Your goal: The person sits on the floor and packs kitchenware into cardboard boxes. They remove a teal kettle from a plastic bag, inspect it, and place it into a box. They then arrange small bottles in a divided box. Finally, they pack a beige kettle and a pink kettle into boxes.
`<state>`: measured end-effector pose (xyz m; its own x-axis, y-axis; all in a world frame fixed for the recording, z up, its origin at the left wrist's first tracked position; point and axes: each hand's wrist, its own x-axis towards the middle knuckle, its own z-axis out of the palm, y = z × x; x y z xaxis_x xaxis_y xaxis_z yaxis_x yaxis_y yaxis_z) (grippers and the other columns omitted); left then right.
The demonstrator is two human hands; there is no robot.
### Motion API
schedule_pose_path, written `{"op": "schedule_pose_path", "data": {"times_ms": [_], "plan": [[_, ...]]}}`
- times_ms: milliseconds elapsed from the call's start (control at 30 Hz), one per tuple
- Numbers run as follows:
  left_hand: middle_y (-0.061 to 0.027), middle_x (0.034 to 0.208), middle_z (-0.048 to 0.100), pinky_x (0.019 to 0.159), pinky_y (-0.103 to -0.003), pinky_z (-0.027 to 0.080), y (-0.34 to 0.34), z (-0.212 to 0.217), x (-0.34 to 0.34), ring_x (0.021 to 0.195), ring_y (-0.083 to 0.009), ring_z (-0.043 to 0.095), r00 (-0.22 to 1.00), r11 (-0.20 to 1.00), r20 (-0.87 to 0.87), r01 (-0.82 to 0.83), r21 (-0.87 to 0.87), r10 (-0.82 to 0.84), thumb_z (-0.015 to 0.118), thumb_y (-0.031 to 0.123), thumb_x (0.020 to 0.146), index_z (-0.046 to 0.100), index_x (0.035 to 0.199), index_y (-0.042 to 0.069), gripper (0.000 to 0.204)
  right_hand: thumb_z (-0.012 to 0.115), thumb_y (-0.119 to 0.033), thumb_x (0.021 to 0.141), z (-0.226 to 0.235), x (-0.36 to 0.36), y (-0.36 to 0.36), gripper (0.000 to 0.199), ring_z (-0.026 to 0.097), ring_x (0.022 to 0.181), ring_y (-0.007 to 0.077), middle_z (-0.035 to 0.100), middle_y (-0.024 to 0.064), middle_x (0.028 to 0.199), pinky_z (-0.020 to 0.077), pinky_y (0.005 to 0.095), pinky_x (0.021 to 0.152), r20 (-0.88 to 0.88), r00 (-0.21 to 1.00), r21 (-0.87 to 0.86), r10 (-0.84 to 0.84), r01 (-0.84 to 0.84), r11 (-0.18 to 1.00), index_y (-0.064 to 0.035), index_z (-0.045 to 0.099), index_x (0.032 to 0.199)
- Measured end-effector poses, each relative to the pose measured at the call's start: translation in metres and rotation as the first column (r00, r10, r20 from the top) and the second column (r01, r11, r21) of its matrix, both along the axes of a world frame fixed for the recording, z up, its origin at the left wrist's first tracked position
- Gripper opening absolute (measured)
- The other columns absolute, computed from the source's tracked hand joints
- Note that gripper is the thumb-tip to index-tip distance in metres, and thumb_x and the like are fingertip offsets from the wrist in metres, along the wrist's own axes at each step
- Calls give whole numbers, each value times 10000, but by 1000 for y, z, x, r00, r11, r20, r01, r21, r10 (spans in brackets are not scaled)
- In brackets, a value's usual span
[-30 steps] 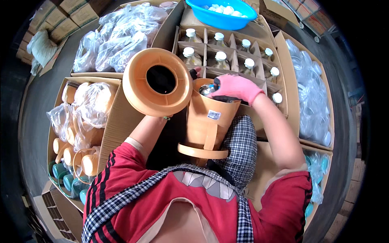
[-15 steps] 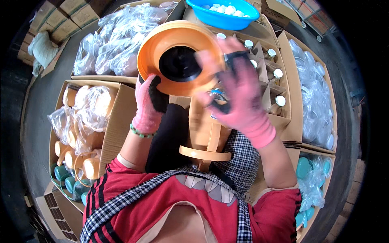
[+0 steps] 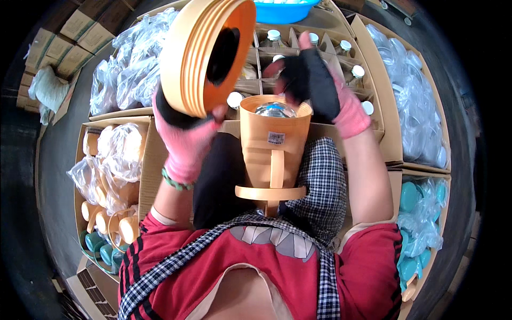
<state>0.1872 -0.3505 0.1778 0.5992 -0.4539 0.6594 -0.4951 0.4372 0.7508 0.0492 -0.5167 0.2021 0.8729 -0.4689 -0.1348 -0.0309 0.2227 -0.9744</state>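
Between my knees an orange plastic flask shell is standing, ribbed handle toward me — silvery glass liner inside. My left hand is gripping the ridged round base cap, tilted overhead; my right hand is hovering, fingers spread, just behind the rim.

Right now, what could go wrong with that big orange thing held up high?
The left hand holds the wide orange base tilted, by one edge; it might slip and fall. The orange jug shell stands between the knees, with nothing visibly gripping it, so a knock from the right hand could tip it and the shiny liner.
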Motion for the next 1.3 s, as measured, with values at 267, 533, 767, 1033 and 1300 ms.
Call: {"op": "schedule_pose_path", "data": {"times_ms": [267,533,767,1033,1300], "plan": [[-201,963,525,775,-359,434,-93,-19,52,897,-324,534,562,802,613,169,573,-555,696,449,606,469,1037,-46,695,381,-664,750,-129,-3,-67,699,506,824,111,549,33,878,414,260,726,10,924,32,-382,381,924,-55,503,1073],[-183,889,535,699,-357,443,-95,-34,17,789,-319,544,502,652,454,347,674,-736,557,351,777,541,958,-19,412,465,-518,803,-154,-18,-47,632,471,975,143,514,99,1059,335,250,891,155,947,314,-283,224,923,29,454,1119],[-64,959,546,738,-280,436,-96,-105,48,851,-144,527,331,621,-840,784,-9,-430,375,411,886,500,1080,36,440,418,-416,854,-142,-14,-37,485,500,939,137,538,90,1041,373,249,855,71,924,137,-375,363,921,0,473,1099],[-122,931,579,736,-286,443,-96,-98,28,778,-171,560,708,639,-666,629,443,-235,334,579,825,531,1007,-41,676,462,-343,831,-154,-25,-43,424,488,944,131,537,70,1036,365,235,848,182,943,434,-280,179,883,-29,485,1115],[-154,1032,544,765,-308,455,-90,-88,24,864,-185,566,620,691,-724,666,281,-302,317,576,825,412,1173,-5,684,346,-533,844,-125,-32,-30,688,402,1096,183,394,143,1233,280,281,963,71,902,-89,-426,431,898,43,336,1221]]}}
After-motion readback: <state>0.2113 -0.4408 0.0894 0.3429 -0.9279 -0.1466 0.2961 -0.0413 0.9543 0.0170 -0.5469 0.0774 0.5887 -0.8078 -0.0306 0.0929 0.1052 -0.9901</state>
